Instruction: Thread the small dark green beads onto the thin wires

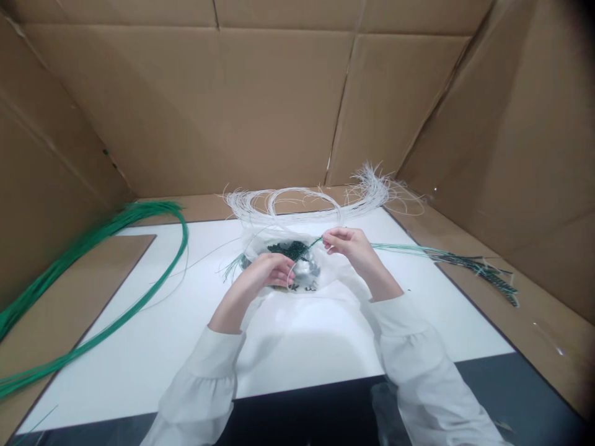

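Note:
A clear plastic bag (304, 272) lies at the middle of the white board, with a mass of small dark green pieces (289, 249) in its mouth. Above its right side, my right hand (346, 244) pinches a thin green strand (317, 241) between thumb and fingertips. My left hand (274, 271) hangs over the left part of the bag, fingers curled together. A thin white strand (292, 272) loops by its fingertips, and the fingers appear closed on it. What lies under the left palm is hidden.
Coiled white strands (302, 214) lie behind the bag. A long bundle of green strands (139, 301) curves along the left. Green strands with dark braided ends (483, 271) lie to the right. Cardboard walls (279, 105) enclose the white board (186, 347) at the back and sides.

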{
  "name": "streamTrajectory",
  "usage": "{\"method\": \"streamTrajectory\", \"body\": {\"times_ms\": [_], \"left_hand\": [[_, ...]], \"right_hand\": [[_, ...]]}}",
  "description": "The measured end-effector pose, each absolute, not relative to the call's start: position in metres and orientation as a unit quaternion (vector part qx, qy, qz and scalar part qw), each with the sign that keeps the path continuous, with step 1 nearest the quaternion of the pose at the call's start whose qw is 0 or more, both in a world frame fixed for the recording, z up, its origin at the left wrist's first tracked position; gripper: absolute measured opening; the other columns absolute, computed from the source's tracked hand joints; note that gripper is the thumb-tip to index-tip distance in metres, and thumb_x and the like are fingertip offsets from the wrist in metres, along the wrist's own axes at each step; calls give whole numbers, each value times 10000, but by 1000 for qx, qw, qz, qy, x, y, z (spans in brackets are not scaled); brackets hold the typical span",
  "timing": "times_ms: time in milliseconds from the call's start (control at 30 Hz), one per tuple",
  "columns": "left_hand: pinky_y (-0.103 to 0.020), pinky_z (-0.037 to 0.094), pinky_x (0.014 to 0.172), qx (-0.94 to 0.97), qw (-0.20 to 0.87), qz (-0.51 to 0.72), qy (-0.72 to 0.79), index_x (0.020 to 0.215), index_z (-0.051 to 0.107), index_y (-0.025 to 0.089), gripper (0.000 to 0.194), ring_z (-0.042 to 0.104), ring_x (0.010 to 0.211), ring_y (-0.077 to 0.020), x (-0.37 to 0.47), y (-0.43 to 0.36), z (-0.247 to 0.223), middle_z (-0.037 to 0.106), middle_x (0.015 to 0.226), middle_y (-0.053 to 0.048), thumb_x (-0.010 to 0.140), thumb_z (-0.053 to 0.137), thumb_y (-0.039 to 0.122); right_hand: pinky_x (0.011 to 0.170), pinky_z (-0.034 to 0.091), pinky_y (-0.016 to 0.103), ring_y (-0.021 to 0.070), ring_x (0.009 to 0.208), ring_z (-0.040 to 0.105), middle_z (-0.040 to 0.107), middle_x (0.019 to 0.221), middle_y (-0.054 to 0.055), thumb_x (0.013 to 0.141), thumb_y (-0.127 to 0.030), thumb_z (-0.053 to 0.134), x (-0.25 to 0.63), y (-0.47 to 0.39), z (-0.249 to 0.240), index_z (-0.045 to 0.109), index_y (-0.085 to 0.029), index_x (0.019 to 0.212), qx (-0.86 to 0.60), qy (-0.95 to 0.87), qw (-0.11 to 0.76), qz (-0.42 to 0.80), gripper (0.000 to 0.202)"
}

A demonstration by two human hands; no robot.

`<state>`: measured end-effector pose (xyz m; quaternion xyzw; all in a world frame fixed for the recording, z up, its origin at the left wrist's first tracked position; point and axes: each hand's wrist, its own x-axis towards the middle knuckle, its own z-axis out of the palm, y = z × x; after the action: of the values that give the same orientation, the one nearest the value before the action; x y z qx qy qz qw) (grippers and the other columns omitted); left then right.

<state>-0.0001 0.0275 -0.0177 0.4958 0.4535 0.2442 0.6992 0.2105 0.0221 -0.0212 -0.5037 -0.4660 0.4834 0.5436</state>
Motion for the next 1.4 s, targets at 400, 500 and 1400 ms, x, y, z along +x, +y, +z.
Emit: {"method": "streamTrajectory", "body": {"times_ms": [400, 500, 1400], "left_hand": [[-203, 450, 602, 460, 737, 308, 388, 689, 570, 112, 120, 575, 593, -91, 3, 25, -19, 576, 621, -15, 659, 626, 213], [-144, 259, 405, 461, 730, 332, 380, 662, 555, 113, 95, 366, 409, -7, 4, 27, -22, 485, 554, 33, 644, 620, 180], [-243, 439, 705, 805, 98, 384, 442, 884, 671, 165, 231, 583, 708, -147, 6, 24, -31, 625, 799, -63, 827, 453, 218]], "right_hand": [[538, 444, 239, 101, 562, 517, 577, 584, -3, 553, -352, 729, 212, 22, -20, 634, -152, 626, -499, -481, 543, 474, 234], [540, 444, 235, 97, 559, 516, 578, 588, -6, 564, -351, 725, 212, 22, -21, 635, -154, 632, -495, -485, 542, 475, 227], [588, 505, 249, 137, 623, 630, 675, 648, 28, 542, -295, 759, 205, 18, -20, 629, -156, 753, -500, -429, 545, 519, 284]]}}
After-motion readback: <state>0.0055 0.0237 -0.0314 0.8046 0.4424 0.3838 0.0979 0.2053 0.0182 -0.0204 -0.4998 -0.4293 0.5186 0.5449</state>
